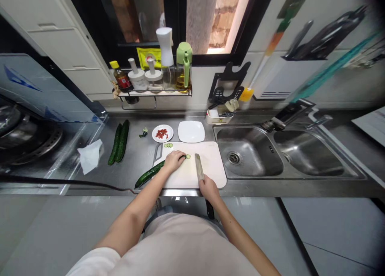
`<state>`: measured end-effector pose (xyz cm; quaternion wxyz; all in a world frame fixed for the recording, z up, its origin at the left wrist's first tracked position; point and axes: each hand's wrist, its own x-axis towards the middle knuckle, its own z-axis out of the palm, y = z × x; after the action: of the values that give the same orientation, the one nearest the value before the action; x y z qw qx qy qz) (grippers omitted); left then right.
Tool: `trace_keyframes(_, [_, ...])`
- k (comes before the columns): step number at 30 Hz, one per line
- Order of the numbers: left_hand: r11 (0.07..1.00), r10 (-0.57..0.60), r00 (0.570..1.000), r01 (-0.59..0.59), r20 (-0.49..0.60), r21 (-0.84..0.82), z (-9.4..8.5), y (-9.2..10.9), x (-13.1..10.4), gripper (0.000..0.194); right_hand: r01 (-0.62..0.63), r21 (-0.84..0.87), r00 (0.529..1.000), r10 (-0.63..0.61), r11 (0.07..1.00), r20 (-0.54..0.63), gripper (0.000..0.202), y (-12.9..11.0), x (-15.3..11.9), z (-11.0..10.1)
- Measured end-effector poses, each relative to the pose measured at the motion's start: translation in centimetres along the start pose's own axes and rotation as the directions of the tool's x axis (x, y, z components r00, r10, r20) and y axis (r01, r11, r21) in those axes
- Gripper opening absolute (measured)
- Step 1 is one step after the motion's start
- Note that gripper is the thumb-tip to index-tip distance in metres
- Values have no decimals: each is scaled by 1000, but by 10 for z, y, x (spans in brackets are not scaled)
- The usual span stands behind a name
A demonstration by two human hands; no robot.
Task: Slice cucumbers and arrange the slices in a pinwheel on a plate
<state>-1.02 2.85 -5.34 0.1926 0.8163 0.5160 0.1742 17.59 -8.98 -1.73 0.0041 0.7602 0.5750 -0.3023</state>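
Note:
A dark green cucumber [149,175] lies slantwise across the left part of a white cutting board [210,152]. My left hand [173,160] is closed over its upper right end, where a pale cut face [188,156] shows past the fingertips. My right hand [208,187] grips the knife by its handle. The knife's blade [198,166] points away from me over the board, just right of the cut end and apart from it. A few cucumber slices [168,145] sit at the board's top left, beside its grey handle.
Behind the board stand a plate of small red pieces [162,133] and a white square plate [191,131]. Two whole cucumbers [119,142], cucumber scraps [143,132] and a crumpled tissue [90,156] lie left. A double sink [249,152] is right; a bottle rack [155,92] hangs behind.

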Motion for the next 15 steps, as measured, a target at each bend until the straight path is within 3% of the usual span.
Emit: trace_keyframes(15, [993,-109,993,107,49,46,0,10,2,31,-37,-47,999,39,998,31,36,-12,7,-7])
